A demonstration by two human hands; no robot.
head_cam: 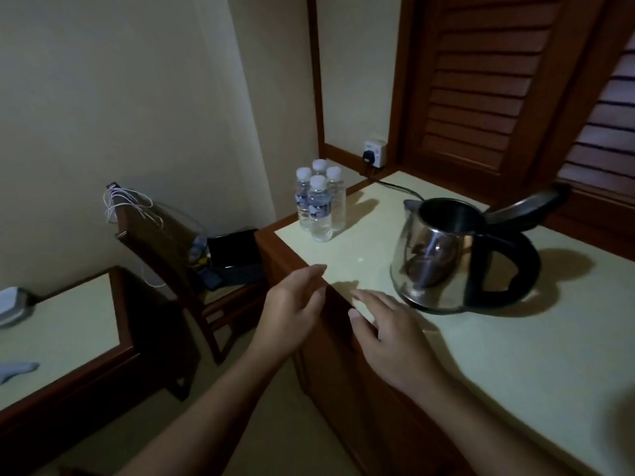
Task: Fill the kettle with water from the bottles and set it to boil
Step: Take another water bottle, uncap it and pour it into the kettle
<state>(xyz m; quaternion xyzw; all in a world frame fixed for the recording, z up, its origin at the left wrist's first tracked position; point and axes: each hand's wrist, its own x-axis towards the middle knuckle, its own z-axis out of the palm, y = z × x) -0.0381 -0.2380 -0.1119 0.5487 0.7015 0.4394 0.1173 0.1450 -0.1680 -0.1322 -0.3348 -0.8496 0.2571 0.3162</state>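
Left hand (pixel 292 310) and right hand (pixel 388 338) hover spread and empty at the table (pixel 515 355) edge; kettle (pixel 446 255) stands lid-up just beyond, four capped bottles (pixel 319 204) at the far corner

The kettle (pixel 436 259) just beyond the right hand (pixel 391 338) has a polished, mirror-bright metal body and a matt black plastic handle. Farther off, the bottles (pixel 319 204) are clear glossy plastic with white caps. The cabinet (pixel 515 355) top is smooth, pale and slightly shiny, edged in varnished reddish wood.
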